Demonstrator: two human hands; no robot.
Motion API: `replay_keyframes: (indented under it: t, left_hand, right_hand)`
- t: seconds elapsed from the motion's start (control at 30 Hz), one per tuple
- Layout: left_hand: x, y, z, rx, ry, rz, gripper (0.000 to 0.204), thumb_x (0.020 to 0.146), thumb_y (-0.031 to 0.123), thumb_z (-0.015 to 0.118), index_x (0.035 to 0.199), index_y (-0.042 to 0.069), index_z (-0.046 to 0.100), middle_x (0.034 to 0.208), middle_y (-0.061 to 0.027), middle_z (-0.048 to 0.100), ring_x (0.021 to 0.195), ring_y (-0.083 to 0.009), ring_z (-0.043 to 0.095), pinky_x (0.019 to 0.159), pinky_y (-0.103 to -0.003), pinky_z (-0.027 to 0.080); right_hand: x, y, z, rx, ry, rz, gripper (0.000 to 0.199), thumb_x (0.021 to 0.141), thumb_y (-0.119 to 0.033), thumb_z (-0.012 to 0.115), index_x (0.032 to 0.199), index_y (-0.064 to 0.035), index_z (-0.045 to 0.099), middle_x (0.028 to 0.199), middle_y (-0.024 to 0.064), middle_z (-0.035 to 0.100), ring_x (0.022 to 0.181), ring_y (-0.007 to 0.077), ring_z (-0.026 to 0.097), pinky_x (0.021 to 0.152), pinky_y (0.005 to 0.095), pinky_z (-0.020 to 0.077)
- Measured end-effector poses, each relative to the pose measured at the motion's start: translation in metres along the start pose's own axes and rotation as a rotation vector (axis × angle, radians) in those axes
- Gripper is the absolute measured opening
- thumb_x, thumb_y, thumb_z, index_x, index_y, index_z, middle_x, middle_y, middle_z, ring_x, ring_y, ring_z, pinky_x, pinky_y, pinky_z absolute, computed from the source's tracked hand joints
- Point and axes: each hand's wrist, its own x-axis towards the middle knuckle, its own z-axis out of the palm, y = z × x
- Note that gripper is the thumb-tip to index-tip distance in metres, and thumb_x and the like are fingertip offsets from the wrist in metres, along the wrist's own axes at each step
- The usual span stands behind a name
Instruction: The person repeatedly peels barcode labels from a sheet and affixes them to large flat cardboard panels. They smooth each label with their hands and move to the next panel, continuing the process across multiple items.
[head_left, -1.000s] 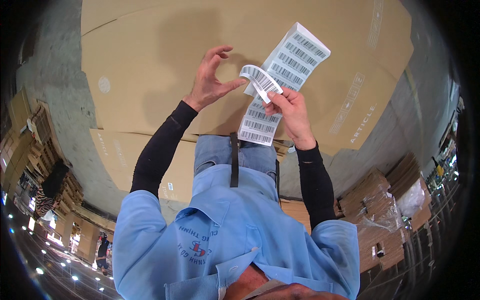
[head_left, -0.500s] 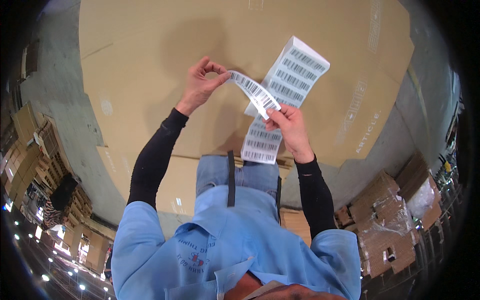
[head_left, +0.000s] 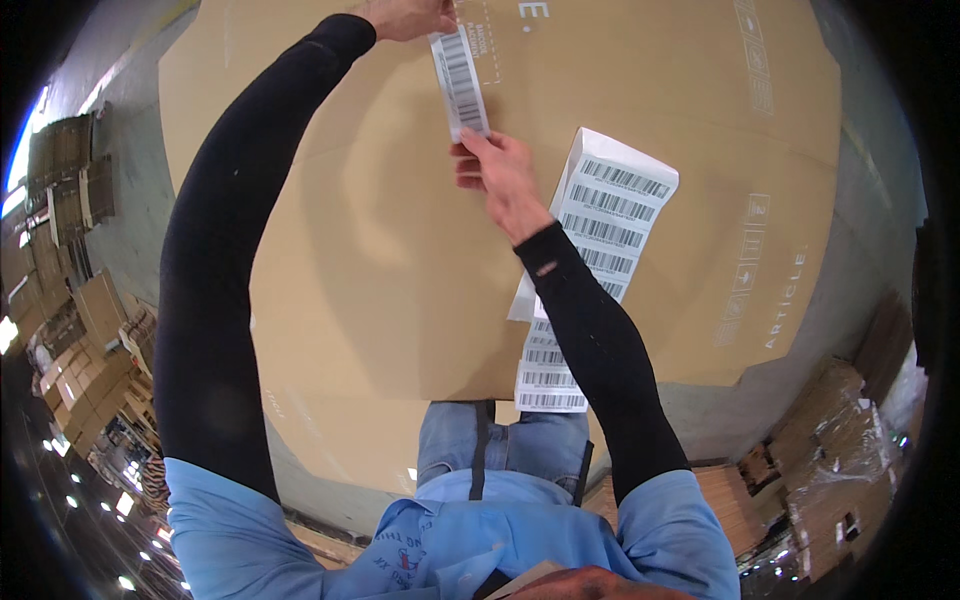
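A white barcode label is stretched between my two hands above a large flat sheet of brown cardboard. My left hand, partly cut off by the top edge, pinches the label's far end. Its near end is gripped between the thumb and fingers of my right hand. Just right of the label, a dashed outline is printed on the cardboard. A folded strip of barcode labels lies on the cardboard to the right, partly covered by my right forearm, with its lower end hanging near my legs.
Stacked cardboard boxes wrapped in clear film stand at the lower right. On the left are more cardboard stacks. Grey floor shows around the cardboard's edges.
Both hands have moved away from my body, up toward the top of the view, carrying the label. It now points lengthwise away from me. The strip stays on the cardboard.
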Motion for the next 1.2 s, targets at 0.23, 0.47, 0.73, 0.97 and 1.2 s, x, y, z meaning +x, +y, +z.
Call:
replay_keyframes:
  t: [0.23,0.47,0.73,0.97,1.2]
  left_hand:
    - [0.052,-0.018,0.0,0.111,0.047,-0.064,0.056,0.076,0.02,0.075,0.127,-0.001,0.063,0.091,-0.0175,0.073,0.086,-0.0326,0.07,0.077,-0.042,0.055]
    - [0.066,-0.03,0.012,0.096,0.142,-0.009,0.053,0.078,0.022,0.076,0.125,-0.001,0.064,0.09,-0.0191,0.072,0.085,-0.0334,0.071,0.075,-0.043,0.055]
    - [0.072,-0.029,0.008,0.122,0.113,-0.045,0.05,0.076,0.02,0.075,0.12,-0.002,0.066,0.092,-0.0209,0.072,0.087,-0.0347,0.071,0.076,-0.044,0.055]
    - [0.068,-0.029,0.012,0.036,0.175,-0.012,0.042,0.075,0.02,0.075,0.11,-0.002,0.067,0.094,-0.0212,0.073,0.088,-0.0362,0.072,0.077,-0.044,0.056]
    - [0.072,-0.025,0.006,0.126,0.141,-0.026,0.042,0.074,0.02,0.076,0.109,-0.002,0.068,0.094,-0.0205,0.073,0.088,-0.0355,0.072,0.077,-0.044,0.056]
  right_hand:
    - [0.048,-0.021,0.018,0.008,0.083,-0.055,0.019,0.097,-0.019,0.065,0.098,-0.0003,0.069,0.085,0.0054,0.07,0.065,0.0123,0.061,0.059,0.03,0.0526]
    - [0.063,-0.027,0.011,0.014,0.111,-0.06,0.019,0.096,-0.018,0.065,0.094,-0.0001,0.067,0.081,0.0059,0.069,0.058,0.0122,0.059,0.056,0.029,0.0503]
    - [0.073,-0.029,0.009,0.061,0.12,-0.056,0.019,0.096,-0.017,0.066,0.093,0.0021,0.067,0.074,0.0075,0.067,0.05,0.0125,0.055,0.051,0.0291,0.0506]
    - [0.075,-0.029,0.008,0.083,0.13,-0.062,0.018,0.095,-0.014,0.065,0.088,0.003,0.066,0.071,0.0088,0.066,0.055,0.0147,0.059,0.047,0.0293,0.0466]
    - [0.076,-0.027,0.009,0.093,0.135,-0.07,0.018,0.095,-0.014,0.064,0.091,0.0039,0.066,0.072,0.0096,0.067,0.055,0.0152,0.06,0.048,0.0294,0.047]
